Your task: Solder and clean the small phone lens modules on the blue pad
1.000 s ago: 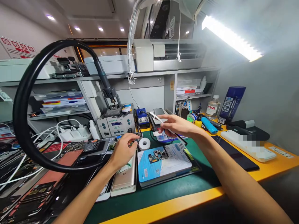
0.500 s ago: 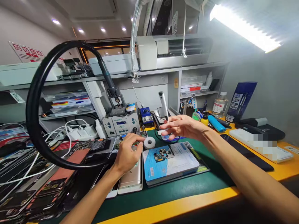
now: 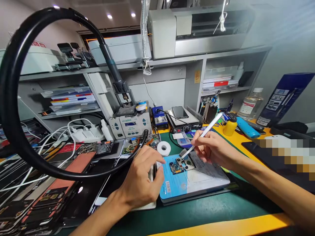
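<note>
My right hand (image 3: pixel 209 144) grips a white-handled brush (image 3: pixel 203 136). Its dark bristles point down at the upper edge of a small phone part with camera modules (image 3: pixel 180 165), touching or just above it. That part rests on a blue-and-white box (image 3: pixel 204 183). On the left, my left hand (image 3: pixel 146 175) hovers with curved fingers, thumb and fingertips apart and nothing between them, by the box's left edge. Partly covered beneath it is a pale gold phone (image 3: pixel 149 205). A white tape roll (image 3: pixel 163 149) lies behind the box.
A black hose (image 3: pixel 10 82) loops across the left side from a grey hot-air station (image 3: pixel 131 126). Phone frames and boards (image 3: pixel 56 183) crowd the left. Behind my right hand stand a yellow bottle (image 3: pixel 230 127) and a clear bottle (image 3: pixel 250 103). A green mat (image 3: pixel 209 213) covers the bench.
My right hand has lowered and turned the brush, bringing its bristles down to the camera part. My left hand has shifted toward the box. The view has moved closer to the bench.
</note>
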The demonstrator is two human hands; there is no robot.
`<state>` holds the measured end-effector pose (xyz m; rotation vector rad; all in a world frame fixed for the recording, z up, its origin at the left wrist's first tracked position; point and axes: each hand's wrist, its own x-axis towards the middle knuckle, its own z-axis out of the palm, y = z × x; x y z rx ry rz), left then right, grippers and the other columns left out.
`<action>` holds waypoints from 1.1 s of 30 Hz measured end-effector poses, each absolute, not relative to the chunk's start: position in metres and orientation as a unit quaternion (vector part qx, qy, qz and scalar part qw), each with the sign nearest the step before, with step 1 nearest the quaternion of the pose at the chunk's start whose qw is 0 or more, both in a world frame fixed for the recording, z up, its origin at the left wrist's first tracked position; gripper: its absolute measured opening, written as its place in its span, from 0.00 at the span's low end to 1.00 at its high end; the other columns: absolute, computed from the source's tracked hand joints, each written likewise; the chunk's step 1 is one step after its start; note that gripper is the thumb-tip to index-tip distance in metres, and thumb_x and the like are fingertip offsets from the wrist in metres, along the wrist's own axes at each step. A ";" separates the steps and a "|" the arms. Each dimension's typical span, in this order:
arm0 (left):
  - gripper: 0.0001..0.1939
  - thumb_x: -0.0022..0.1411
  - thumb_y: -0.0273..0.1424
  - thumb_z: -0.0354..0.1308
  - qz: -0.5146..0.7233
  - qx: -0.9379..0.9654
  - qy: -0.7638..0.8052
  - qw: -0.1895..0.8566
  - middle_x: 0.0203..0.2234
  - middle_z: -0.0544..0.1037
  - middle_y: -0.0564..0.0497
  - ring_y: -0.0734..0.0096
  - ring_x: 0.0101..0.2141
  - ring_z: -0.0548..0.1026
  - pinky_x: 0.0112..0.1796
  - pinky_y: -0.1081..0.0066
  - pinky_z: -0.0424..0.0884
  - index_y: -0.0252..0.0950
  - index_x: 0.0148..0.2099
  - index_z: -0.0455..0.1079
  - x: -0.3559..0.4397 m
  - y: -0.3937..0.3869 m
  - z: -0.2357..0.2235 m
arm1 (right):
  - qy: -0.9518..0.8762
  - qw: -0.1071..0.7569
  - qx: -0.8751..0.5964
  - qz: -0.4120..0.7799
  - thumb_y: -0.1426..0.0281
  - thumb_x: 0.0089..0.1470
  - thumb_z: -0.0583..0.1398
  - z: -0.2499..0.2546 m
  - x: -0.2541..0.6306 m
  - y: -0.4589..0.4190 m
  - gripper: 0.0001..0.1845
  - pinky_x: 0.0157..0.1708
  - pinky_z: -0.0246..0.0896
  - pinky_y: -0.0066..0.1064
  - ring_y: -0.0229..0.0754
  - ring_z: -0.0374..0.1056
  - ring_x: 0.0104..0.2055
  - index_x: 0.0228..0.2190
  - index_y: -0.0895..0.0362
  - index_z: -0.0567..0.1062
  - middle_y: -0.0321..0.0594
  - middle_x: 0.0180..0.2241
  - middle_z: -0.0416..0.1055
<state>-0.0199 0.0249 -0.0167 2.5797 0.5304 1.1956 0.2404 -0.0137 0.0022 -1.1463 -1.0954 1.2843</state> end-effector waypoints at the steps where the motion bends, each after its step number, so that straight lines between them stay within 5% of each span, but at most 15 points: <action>1: 0.07 0.60 0.21 0.53 0.405 0.889 0.172 0.127 0.33 0.73 0.45 0.60 0.38 0.69 0.40 0.58 0.68 0.33 0.40 0.71 -0.021 0.024 -0.018 | -0.454 0.518 -0.480 0.543 0.62 0.48 0.70 -0.001 0.241 -0.015 0.16 0.10 0.49 0.20 0.33 0.63 0.13 0.25 0.56 0.69 0.32 0.16 0.69; 8: 0.20 0.54 0.20 0.56 0.341 0.917 0.177 0.111 0.48 0.71 0.38 0.52 0.49 0.69 0.52 0.47 0.67 0.32 0.49 0.73 -0.030 0.014 -0.023 | -0.469 0.482 -0.494 0.551 0.58 0.49 0.71 -0.003 0.245 -0.018 0.20 0.12 0.56 0.22 0.34 0.66 0.16 0.24 0.61 0.75 0.38 0.21 0.73; 13: 0.19 0.52 0.20 0.56 0.335 0.922 0.167 0.096 0.47 0.72 0.38 0.51 0.48 0.69 0.51 0.45 0.69 0.32 0.47 0.75 -0.029 0.010 -0.019 | -0.463 0.508 -0.484 0.542 0.59 0.49 0.71 -0.005 0.245 -0.020 0.20 0.13 0.56 0.20 0.32 0.63 0.15 0.21 0.59 0.72 0.37 0.18 0.71; 22: 0.19 0.51 0.21 0.57 0.338 0.926 0.159 0.060 0.48 0.75 0.35 0.49 0.48 0.71 0.49 0.43 0.71 0.32 0.46 0.78 -0.026 0.008 -0.020 | -0.453 0.488 -0.451 0.594 0.57 0.48 0.71 0.000 0.238 -0.023 0.18 0.15 0.62 0.23 0.38 0.69 0.19 0.29 0.60 0.82 0.34 0.17 0.67; 27: 0.19 0.52 0.22 0.57 0.322 0.928 0.178 0.064 0.48 0.77 0.37 0.48 0.50 0.72 0.52 0.41 0.69 0.34 0.46 0.79 -0.026 0.007 -0.020 | -0.479 0.499 -0.463 0.554 0.59 0.51 0.70 -0.004 0.239 -0.025 0.19 0.19 0.64 0.24 0.36 0.69 0.18 0.20 0.58 0.73 0.38 0.22 0.74; 33: 0.21 0.51 0.22 0.58 0.323 0.927 0.181 0.062 0.49 0.78 0.37 0.48 0.51 0.72 0.54 0.41 0.68 0.36 0.48 0.79 -0.026 0.006 -0.021 | -0.512 0.493 -0.514 0.481 0.58 0.54 0.68 -0.006 0.239 -0.027 0.21 0.19 0.62 0.27 0.38 0.65 0.19 0.17 0.58 0.75 0.40 0.19 0.71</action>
